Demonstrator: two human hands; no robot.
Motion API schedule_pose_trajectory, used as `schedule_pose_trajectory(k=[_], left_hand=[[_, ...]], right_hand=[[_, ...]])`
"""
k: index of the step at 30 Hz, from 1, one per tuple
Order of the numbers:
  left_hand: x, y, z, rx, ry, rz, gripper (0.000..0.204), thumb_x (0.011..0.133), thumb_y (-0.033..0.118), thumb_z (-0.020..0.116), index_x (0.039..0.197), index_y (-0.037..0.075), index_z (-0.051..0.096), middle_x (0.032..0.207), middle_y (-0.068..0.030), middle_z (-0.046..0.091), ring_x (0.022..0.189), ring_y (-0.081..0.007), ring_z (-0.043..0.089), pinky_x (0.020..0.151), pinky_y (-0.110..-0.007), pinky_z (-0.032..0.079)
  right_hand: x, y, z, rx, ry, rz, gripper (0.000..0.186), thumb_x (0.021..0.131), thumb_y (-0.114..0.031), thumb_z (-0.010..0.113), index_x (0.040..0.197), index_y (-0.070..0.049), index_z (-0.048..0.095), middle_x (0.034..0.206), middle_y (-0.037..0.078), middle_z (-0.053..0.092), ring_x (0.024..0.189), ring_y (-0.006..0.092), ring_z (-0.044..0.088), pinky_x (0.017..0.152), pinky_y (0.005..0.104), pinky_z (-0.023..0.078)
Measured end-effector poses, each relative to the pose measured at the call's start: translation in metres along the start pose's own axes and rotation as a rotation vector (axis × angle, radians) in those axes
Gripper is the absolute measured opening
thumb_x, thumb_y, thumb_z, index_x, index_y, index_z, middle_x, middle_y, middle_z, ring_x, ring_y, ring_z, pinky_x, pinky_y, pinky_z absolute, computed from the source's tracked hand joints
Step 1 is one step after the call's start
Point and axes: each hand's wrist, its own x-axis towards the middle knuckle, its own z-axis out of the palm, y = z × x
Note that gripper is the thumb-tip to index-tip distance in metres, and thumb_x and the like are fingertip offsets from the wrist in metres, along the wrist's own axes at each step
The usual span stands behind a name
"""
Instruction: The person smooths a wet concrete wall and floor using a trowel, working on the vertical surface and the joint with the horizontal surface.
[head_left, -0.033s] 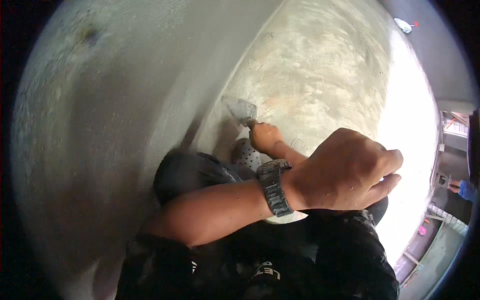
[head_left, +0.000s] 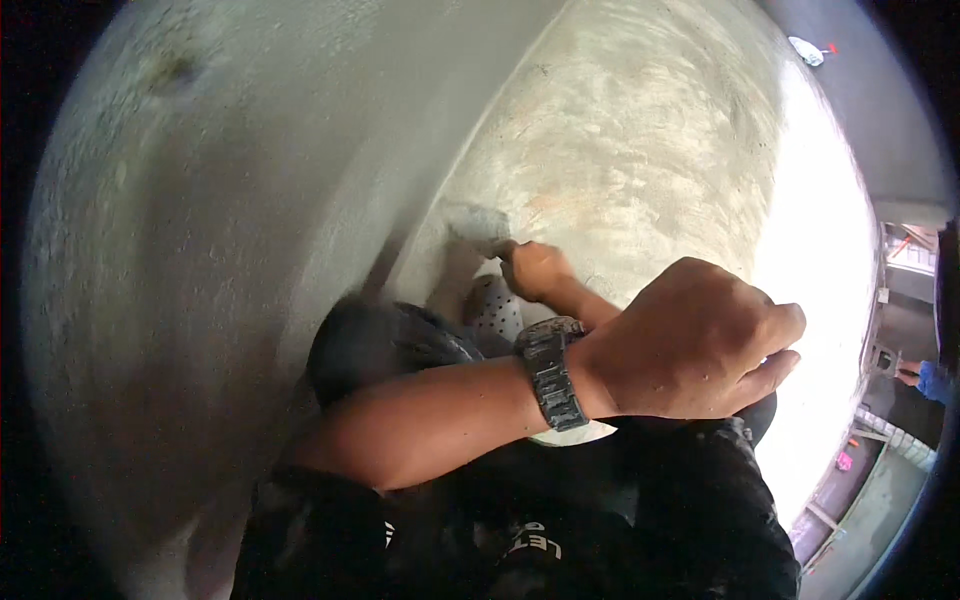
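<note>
Around the middle of the view, a grey plastered surface (head_left: 220, 230) fills the side from 7 to 11 o'clock, with a dark stain (head_left: 178, 70) at 10. A seam (head_left: 497, 102) runs down from just past 12, parting it from paler, mottled concrete (head_left: 640, 170) at 1 o'clock. Glaring white light (head_left: 820, 260) washes over the surface at 3. Beyond, at 3 to 4 o'clock, part of a room shows, with a pink item (head_left: 845, 461) and blue clothing (head_left: 936, 383), apparently on another person.

The dark fisheye rim cuts off that room, and the small things there are hard to make out. Blur softens the trowel (head_left: 482, 224), which lies just above centre at 12, near the seam; its exact contact is unclear. A dotted shoe (head_left: 497, 308) is partly covered.

The right hand (head_left: 540, 270) is closed around the trowel's handle, its forearm passing behind the left hand (head_left: 700, 340). The left forearm, wearing a dark watch (head_left: 553, 380), crosses from 7 o'clock; that hand curls loosely at 3, and whether it grips anything cannot be told.
</note>
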Motion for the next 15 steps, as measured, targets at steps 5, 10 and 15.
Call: schedule_pose_trajectory(k=[5, 10, 15], left_hand=[[0.004, 0.004, 0.014, 0.042, -0.079, 0.121, 0.019, 0.086, 0.020, 0.071, 0.081, 0.006, 0.059, 0.057, -0.0098, 0.058, 0.053, -0.0301, 0.063, 0.051, -0.044, 0.050], [-0.004, 0.001, 0.001, 0.086, 0.077, 0.100, 0.021, 0.084, 0.021, 0.072, 0.076, 0.008, 0.057, 0.057, -0.0096, 0.058, 0.053, -0.0301, 0.063, 0.051, -0.045, 0.050], [0.009, 0.007, 0.006, 0.048, 0.060, 0.120, 0.022, 0.085, 0.022, 0.071, 0.076, 0.008, 0.058, 0.055, -0.0094, 0.057, 0.050, -0.0298, 0.062, 0.050, -0.045, 0.049]], right_hand=[[0.030, 0.075, -0.019, 0.061, 0.205, 0.139, 0.042, 0.090, -0.035, 0.058, 0.116, -0.003, 0.066, 0.103, 0.025, 0.070, 0.101, 0.0436, 0.066, 0.091, 0.0494, 0.053], [0.057, 0.045, -0.079, 0.624, 0.182, 0.332, 0.049, 0.094, -0.037, 0.055, 0.089, 0.011, 0.061, 0.066, 0.018, 0.063, 0.051, 0.0256, 0.062, 0.045, 0.0376, 0.051], [0.076, 0.040, -0.026, 0.195, 0.028, 0.023, 0.039, 0.101, -0.024, 0.042, 0.104, 0.009, 0.061, 0.077, 0.024, 0.068, 0.058, 0.0342, 0.068, 0.055, 0.0501, 0.056]])
